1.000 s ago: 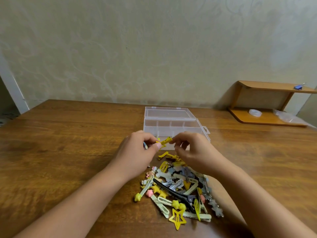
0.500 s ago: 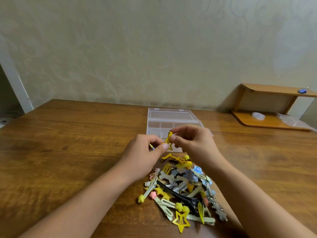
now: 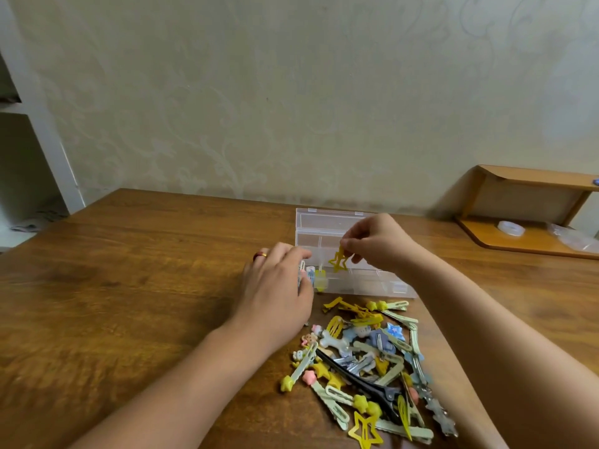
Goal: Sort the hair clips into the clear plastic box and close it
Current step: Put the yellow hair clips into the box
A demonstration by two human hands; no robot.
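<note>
**Clips heaped in front of an open box**

Clips (image 3: 366,361) are piled loosely on the wood table (image 3: 129,286), just on the near side of the clear box (image 3: 353,280), which sits open with its lid (image 3: 324,218) laid back toward the wall. A yellow star clip (image 3: 338,260) is pinched in the fingertips of the right hand (image 3: 377,243) and dangled over the box's compartments. The left hand (image 3: 278,293), with a red ring (image 3: 260,255) on one finger, is rested against the box's left end, fingers relaxed and hiding that corner. A few clips can be made out inside the box beside it. Off to the right, a small wooden shelf (image 3: 525,241) is stood against the wall, a tape roll (image 3: 511,228) on its lower board.
</note>
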